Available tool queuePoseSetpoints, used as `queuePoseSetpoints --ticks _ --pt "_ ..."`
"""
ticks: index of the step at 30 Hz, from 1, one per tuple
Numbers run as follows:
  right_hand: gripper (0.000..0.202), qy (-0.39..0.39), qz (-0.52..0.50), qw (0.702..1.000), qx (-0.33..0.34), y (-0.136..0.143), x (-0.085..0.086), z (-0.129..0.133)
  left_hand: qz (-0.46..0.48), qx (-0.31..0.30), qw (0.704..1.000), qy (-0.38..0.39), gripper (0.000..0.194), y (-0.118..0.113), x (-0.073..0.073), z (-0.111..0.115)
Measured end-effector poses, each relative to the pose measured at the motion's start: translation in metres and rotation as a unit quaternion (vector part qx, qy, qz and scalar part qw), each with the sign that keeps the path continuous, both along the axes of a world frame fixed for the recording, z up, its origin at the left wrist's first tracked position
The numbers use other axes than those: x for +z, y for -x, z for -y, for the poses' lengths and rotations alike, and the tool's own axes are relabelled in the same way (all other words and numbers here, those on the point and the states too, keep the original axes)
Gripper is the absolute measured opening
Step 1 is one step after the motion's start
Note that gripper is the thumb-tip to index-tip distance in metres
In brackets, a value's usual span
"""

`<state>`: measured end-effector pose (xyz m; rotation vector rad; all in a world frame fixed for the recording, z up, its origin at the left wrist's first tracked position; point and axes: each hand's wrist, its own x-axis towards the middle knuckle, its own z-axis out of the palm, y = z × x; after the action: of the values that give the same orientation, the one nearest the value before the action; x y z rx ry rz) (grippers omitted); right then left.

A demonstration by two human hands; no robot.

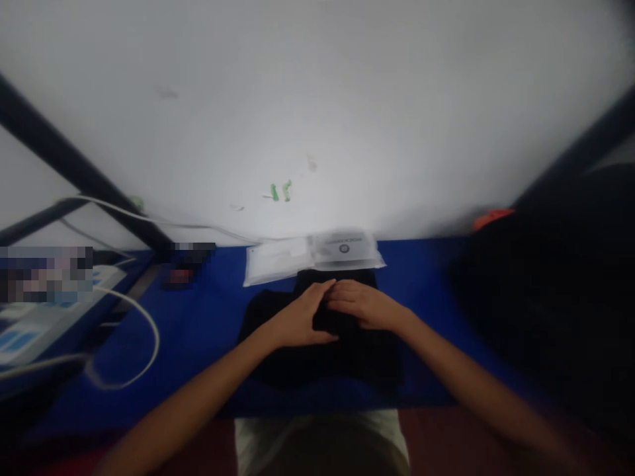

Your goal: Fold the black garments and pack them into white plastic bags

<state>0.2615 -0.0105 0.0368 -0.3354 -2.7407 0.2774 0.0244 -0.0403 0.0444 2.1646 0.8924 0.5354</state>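
A black piece of cloth, seemingly a folded garment, lies dark and low in detail on the blue table. My left hand rests on it, thumb spread well apart from the fingers, open. From the other side my right hand lies over the cloth with its fingers stretched out towards the left hand, also open. The fingertips of both hands almost meet; whether they touch I cannot tell. Just behind the cloth lie a white plastic pouch and a frosted pouch with dark print and a round logo.
A big black heap takes up the right side, with something orange at its top. On the left a white cable loops over the blue tabletop beside a white power strip. A white wall stands behind.
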Motion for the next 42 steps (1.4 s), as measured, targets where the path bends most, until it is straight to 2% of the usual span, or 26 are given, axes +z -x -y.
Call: queuePoseSetpoints --ticks 4,8,13,17,19,22,24,26,28,31,36,39,42 --pt "0.054 -0.007 0.000 0.999 -0.038 -0.012 -0.002 0.010 -0.034 0.029 0.999 0.006 0.098 0.000 -0.008 0.005" --pt "0.059 0.014 -0.017 0.993 -0.112 -0.027 -0.006 0.021 -0.037 0.043 0.998 -0.008 0.087 0.015 -0.010 0.012" --pt "0.058 0.014 0.004 0.994 -0.111 -0.030 -0.007 0.028 -0.086 0.066 0.994 -0.013 0.106 0.045 -0.006 0.024" --pt "0.058 -0.015 0.037 0.995 -0.090 -0.022 -0.004 0.028 -0.118 0.041 0.989 -0.077 0.122 0.057 0.010 0.031" --pt "0.055 -0.031 0.052 0.995 -0.081 -0.018 -0.005 0.027 -0.125 0.018 0.985 -0.121 0.118 0.053 0.019 0.033" --pt "0.046 -0.051 0.063 0.994 -0.075 -0.014 -0.009 0.026 -0.141 -0.011 0.976 -0.167 0.088 0.040 0.029 0.033" --pt "0.040 -0.060 0.059 0.993 -0.077 -0.012 -0.013 0.025 -0.163 -0.027 0.970 -0.180 0.066 0.033 0.030 0.031" --pt "0.035 -0.070 0.045 0.993 -0.081 -0.011 -0.015 0.026 -0.193 -0.025 0.962 -0.191 0.055 0.030 0.028 0.029" --pt "0.032 -0.074 0.025 0.993 -0.086 -0.011 -0.016 0.027 -0.221 -0.006 0.954 -0.200 0.053 0.031 0.026 0.027" --pt "0.032 -0.058 0.005 0.994 -0.093 -0.009 -0.015 0.029 -0.238 0.033 0.950 -0.201 0.061 0.031 0.022 0.026" --pt "0.035 -0.049 -0.013 0.994 -0.102 -0.003 -0.012 0.030 -0.206 0.066 0.958 -0.188 0.089 0.002 0.012 0.026" --pt "0.035 -0.051 -0.023 0.993 -0.103 -0.002 -0.012 0.030 -0.205 0.059 0.965 -0.154 0.075 -0.015 0.009 0.022" --pt "0.036 -0.045 -0.040 0.991 -0.123 -0.004 -0.012 0.031 -0.190 0.057 0.971 -0.134 0.062 -0.012 0.012 0.019"
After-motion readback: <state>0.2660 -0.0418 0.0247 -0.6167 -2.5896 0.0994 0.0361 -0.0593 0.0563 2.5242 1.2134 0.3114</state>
